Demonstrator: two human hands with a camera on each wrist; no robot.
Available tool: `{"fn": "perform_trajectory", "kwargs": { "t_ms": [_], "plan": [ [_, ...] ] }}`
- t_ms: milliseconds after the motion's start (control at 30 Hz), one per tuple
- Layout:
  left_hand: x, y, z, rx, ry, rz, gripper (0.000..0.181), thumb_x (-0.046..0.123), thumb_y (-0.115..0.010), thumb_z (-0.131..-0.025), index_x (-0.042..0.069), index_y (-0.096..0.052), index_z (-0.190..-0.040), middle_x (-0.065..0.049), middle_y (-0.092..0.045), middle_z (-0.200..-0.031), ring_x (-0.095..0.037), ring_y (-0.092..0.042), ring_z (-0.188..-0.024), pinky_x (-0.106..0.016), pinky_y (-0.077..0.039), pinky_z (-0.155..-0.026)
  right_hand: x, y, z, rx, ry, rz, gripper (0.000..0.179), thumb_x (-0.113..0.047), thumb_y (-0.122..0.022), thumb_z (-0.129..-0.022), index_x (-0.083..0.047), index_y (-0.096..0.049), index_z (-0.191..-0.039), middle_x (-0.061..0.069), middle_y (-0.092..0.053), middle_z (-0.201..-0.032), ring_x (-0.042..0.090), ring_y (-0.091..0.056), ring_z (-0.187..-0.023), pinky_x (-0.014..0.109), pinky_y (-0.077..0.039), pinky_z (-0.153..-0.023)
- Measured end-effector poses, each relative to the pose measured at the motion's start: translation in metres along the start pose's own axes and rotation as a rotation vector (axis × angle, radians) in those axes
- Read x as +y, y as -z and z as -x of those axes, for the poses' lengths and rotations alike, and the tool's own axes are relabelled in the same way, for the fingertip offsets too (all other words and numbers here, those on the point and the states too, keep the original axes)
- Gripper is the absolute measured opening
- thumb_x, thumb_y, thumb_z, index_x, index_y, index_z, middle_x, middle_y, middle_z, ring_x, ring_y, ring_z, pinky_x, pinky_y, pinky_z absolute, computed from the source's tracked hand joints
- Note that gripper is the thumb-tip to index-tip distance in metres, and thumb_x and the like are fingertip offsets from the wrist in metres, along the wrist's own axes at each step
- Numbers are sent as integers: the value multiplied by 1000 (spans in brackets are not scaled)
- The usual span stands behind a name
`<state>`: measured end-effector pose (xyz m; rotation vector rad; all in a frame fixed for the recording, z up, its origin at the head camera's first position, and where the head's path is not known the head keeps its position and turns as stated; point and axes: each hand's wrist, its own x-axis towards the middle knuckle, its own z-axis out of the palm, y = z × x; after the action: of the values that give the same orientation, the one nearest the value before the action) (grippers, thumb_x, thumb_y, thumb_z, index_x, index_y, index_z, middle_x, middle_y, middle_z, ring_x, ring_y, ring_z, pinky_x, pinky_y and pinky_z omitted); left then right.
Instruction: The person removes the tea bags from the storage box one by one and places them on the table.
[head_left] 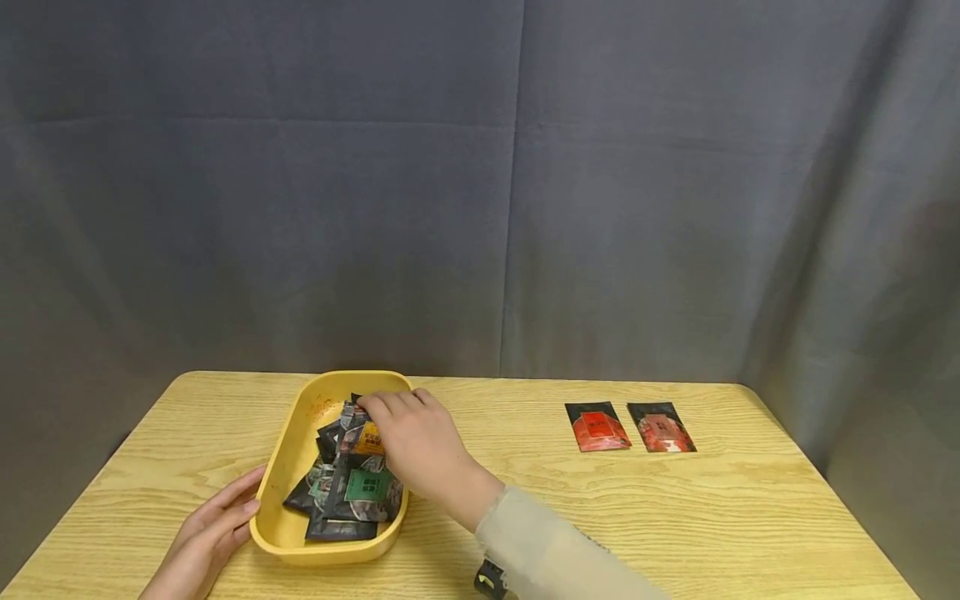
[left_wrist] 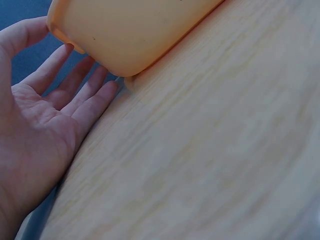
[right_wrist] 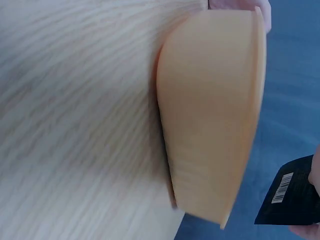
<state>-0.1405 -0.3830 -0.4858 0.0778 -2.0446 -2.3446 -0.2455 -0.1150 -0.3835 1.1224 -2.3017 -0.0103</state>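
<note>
A yellow plastic bin stands at the left of the table in the head view, with several dark food packets piled inside. At its near left corner my left hand touches the rim and outer wall; in the left wrist view its fingers are extended along the wall. My right hand is over the bin's right side. It grips a black packet, whose barcode side shows in the right wrist view. From above, the hand partly hides that packet and the pile.
Two black-and-red packets lie side by side on the wooden table, towards the back right. A grey curtain hangs behind the table and at both sides.
</note>
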Motion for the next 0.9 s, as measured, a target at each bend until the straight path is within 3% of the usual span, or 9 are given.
{"fn": "perform_trajectory", "kwargs": {
  "t_ms": [267,533,833,900],
  "plan": [
    [0,-1,0,-36,-71,17,41,4,-43,-105,37,-61,-122,19,-60,-124,2,-57,-112,-19,-51,-87,24,4,9,29,-38,-16,42,-8,-67,-90,-14,-59,-131,-2,-64,-127,14,-62,-112,33,-48,-98],
    [0,-2,0,-35,-62,29,40,5,-44,-105,37,-62,-122,19,-61,-124,2,-58,-112,-20,-52,-87,55,-4,30,65,-58,-6,29,-5,-59,-96,-11,-61,-124,0,-67,-118,16,-64,-108,35,-51,-91],
    [-1,0,0,-5,3,17,32,12,-48,-105,35,-60,-124,23,-59,-124,3,-57,-112,-21,-52,-88,92,-25,63,49,-89,-26,32,4,-62,-89,-8,-63,-119,4,-69,-113,20,-66,-102,36,-52,-85],
    [-2,0,0,-10,-12,19,33,11,-47,-105,34,-60,-125,22,-59,-125,3,-56,-113,-21,-51,-89,98,-29,69,30,-81,-27,34,6,-61,-88,-7,-62,-120,5,-69,-113,22,-66,-101,37,-53,-84]
  ]
}}
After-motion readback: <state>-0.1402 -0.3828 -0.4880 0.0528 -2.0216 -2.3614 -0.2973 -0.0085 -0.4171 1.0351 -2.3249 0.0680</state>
